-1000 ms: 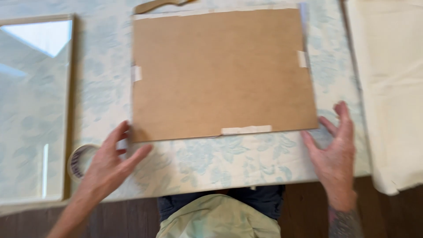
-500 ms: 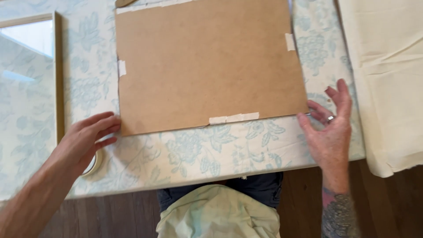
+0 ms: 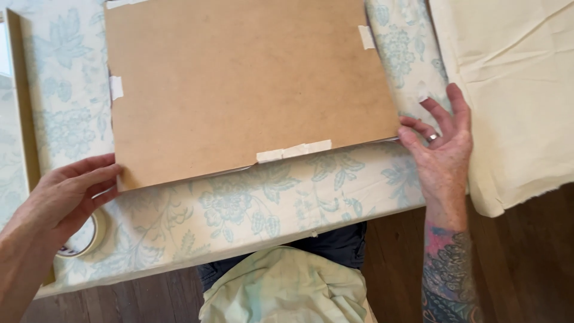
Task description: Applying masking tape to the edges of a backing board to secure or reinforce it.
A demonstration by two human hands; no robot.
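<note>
Head view, looking straight down: nearest to me I see a pale green shirt (image 3: pixel 287 287) and dark trousers at the bottom edge, with dark wooden floor (image 3: pixel 514 269) on either side. Just beyond, my left hand (image 3: pixel 63 200) lies flat with its fingers loosely spread, holding nothing; the fingertips touch the near left corner of the brown backing board (image 3: pixel 251 84), and the palm covers part of a roll of tape (image 3: pixel 84 236) resting on the cloth. My right hand (image 3: pixel 442 152) (a ring on one finger, a tattooed forearm behind it) is also spread and empty, its fingertips against the board's near right corner.

That board lies flat on the table's floral cloth (image 3: pixel 263 203), white with pale blue flowers, slightly skewed so its near edge rises toward the right. Strips of pale masking tape (image 3: pixel 294 151) sit at the middle of the near edge, with smaller tabs on the left and right edges. Farther left, a wooden frame (image 3: pixel 21 101) runs along the table edge. On the right, a folded cream fabric (image 3: pixel 514 90) lies just beside my right hand.
</note>
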